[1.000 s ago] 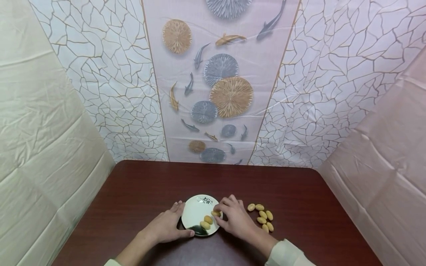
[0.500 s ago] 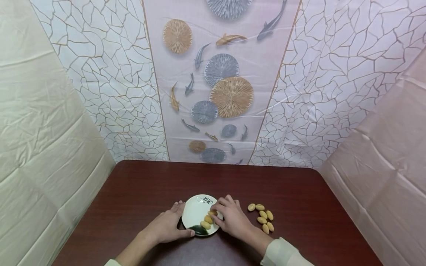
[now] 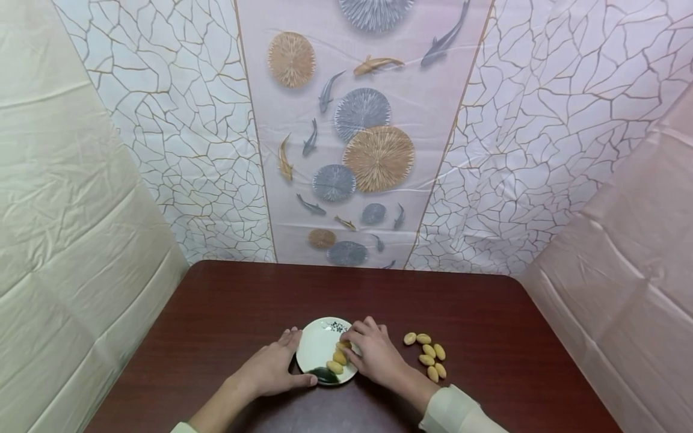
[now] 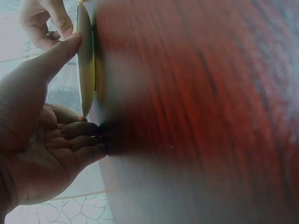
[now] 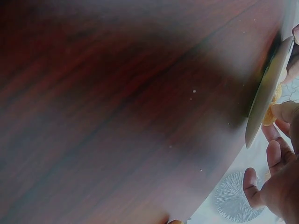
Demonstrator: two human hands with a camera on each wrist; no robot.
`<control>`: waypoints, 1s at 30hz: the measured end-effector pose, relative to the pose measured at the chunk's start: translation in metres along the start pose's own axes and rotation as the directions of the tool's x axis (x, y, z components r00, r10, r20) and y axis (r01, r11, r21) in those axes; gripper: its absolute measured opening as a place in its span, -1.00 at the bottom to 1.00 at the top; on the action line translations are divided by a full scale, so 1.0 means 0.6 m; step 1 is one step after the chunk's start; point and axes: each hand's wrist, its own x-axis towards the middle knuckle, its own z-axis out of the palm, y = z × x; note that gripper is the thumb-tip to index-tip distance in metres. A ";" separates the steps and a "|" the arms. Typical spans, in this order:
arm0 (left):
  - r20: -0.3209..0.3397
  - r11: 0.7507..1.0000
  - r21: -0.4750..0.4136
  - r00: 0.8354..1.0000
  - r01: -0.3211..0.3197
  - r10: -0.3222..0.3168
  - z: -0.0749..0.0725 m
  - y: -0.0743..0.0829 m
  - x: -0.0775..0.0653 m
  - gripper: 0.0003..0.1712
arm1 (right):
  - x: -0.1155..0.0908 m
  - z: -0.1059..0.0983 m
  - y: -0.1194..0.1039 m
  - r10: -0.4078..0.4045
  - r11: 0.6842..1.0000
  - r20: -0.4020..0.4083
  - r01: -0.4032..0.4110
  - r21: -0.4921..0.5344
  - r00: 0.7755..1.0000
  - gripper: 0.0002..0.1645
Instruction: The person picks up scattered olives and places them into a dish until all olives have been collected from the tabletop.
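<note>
A white plate (image 3: 314, 346) with a small dark floral print lies near the table's front. My left hand (image 3: 272, 368) rests against its left side, thumb on the near rim and fingers along the edge; the left wrist view shows the thumb and index finger touching the rim of the plate (image 4: 85, 70). Over the plate's right side, my right hand (image 3: 376, 355) pinches a small yellow oval fruit (image 5: 269, 116) between thumb and fingers, partly hidden by them. Two more yellow oval fruits (image 3: 334, 367) lie beside it in a slanting row on the plate.
Several loose yellow oval fruits (image 3: 427, 359) lie on the dark red-brown table (image 3: 243, 300) to the right of my right hand. A dark green shape (image 3: 325, 376) shows at the plate's near edge; cannot tell if printed. Patterned cloth (image 3: 346, 198) hangs behind.
My right hand has moved slightly left and inward over the plate, bringing the pinched fruit to the far end of the row. The left hand stays on the rim.
</note>
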 end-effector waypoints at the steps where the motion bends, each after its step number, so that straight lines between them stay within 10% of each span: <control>1: 0.001 1.000 -0.001 1.000 -0.001 0.001 0.000 0.000 0.000 0.37 | 0.000 0.000 0.000 -0.001 1.000 0.001 0.001 0.000 1.000 -0.89; 30: -0.008 1.000 -0.002 1.000 -0.015 0.015 0.002 -0.002 0.000 0.37 | -0.019 -0.023 0.013 -0.004 1.000 -0.038 0.004 0.001 0.999 -0.78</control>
